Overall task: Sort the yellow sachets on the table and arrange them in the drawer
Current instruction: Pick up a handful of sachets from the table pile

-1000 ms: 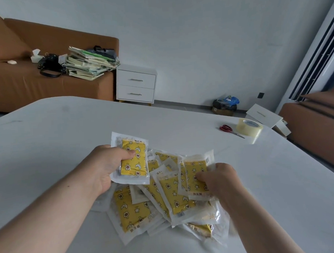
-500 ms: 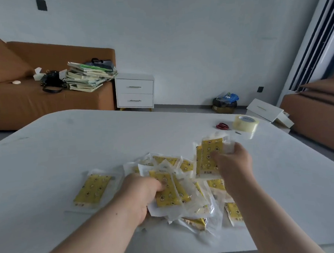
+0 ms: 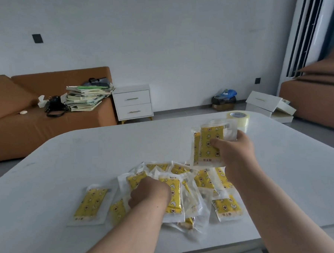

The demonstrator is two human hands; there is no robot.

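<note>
Right hand (image 3: 236, 151) round two sachets (image 3: 209, 143), left hand (image 3: 149, 193) on one pile (image 3: 203, 180).

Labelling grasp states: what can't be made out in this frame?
Head view only.
- Left hand grip: fingers hidden under its own back, on the pile.
- Right hand: count of held sachets unclear, they overlap.
- Their print: blurred, too small.
- Tape roll: partly hidden by held sachets.

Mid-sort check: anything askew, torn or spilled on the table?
No tears or spills visible. The pile of sachets lies jumbled, overlapping at mixed angles, where the left hand grips; one lone sachet sits apart at its left, skewed. The right hand grips the raised sachets, edges offset.
</note>
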